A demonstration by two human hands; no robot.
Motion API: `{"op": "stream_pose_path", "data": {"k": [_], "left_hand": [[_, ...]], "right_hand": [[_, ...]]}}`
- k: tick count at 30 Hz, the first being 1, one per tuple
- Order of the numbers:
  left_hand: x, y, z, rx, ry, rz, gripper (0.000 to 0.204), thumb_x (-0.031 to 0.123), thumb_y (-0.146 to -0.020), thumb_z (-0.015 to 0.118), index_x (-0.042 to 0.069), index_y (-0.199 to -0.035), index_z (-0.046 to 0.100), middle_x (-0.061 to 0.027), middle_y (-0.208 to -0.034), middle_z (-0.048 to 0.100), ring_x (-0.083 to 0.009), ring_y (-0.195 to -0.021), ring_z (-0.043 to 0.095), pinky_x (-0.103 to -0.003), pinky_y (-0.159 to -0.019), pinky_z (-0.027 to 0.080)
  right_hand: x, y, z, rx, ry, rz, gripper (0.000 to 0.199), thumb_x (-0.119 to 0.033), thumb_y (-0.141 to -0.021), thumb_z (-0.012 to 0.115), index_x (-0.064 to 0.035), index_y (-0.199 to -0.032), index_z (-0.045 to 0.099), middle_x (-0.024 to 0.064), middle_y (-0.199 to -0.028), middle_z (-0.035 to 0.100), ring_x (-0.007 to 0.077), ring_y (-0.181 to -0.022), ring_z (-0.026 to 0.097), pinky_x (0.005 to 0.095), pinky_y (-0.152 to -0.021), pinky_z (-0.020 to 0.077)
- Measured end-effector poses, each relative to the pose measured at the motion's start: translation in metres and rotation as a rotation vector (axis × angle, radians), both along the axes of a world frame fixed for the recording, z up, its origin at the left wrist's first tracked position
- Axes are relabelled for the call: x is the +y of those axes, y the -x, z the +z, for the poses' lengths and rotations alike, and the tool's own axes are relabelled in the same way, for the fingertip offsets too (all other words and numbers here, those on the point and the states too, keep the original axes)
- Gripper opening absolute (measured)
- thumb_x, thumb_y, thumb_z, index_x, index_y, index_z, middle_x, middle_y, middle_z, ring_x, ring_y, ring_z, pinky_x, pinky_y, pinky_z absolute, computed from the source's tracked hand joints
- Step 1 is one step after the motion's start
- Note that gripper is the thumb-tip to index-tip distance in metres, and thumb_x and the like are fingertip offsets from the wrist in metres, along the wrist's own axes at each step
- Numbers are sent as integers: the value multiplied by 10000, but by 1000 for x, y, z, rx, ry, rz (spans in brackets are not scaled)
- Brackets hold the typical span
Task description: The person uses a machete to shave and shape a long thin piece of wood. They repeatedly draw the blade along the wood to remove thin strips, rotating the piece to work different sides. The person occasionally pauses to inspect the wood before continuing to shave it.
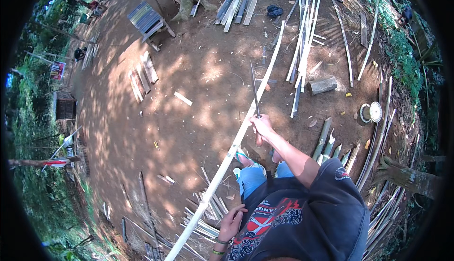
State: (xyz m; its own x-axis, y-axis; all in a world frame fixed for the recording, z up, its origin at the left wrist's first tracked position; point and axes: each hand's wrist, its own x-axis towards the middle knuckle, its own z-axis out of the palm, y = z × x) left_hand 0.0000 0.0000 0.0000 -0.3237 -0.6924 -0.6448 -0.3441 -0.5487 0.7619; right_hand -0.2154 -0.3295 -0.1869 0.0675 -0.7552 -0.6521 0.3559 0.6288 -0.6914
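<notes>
A long pale split bamboo strip (227, 159) runs diagonally from the lower left up to the upper middle, passing in front of my body. My right hand (261, 126) grips a long-bladed knife (254, 86) by its brown handle, the narrow dark blade pointing away from me and lying close along the strip. The fingers of that hand are at the strip's edge; whether they also press on it I cannot tell. Low beside my shirt is my left hand (231, 224), holding nothing, its fingers loosely extended, a little to the right of the strip.
Bamboo strips (307, 29) lie in a long bundle at the far right, with more slats (241, 1) beyond. A short log (323, 85), a white spool (375, 112) and cut bamboo poles (323, 138) are at right. A slatted stand (145, 17) stands far left. Loose strips (208, 213) lie near my feet.
</notes>
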Motion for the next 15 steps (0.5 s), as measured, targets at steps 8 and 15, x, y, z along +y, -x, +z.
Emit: {"op": "stream_pose_path", "data": {"k": [8,15], "left_hand": [[-134,55,52,98,1013,842,626,381,-925,653,34,-1367,377,-227,-1400,447,-382,-1385,380,-482,-1163,282],[-171,72,80,121,1259,831,526,520,-935,596,65,-706,466,-207,-1016,638,-361,-1104,573,-524,-1040,389]], "right_hand": [[27,-3,100,-138,6,51,134,-133,-899,672,-19,-856,615,63,-666,632,108,-435,524,260,-384,411],[36,41,119,70,229,390,231,-250,-933,667,-26,-879,659,20,-633,631,74,-461,508,237,-421,377]]}}
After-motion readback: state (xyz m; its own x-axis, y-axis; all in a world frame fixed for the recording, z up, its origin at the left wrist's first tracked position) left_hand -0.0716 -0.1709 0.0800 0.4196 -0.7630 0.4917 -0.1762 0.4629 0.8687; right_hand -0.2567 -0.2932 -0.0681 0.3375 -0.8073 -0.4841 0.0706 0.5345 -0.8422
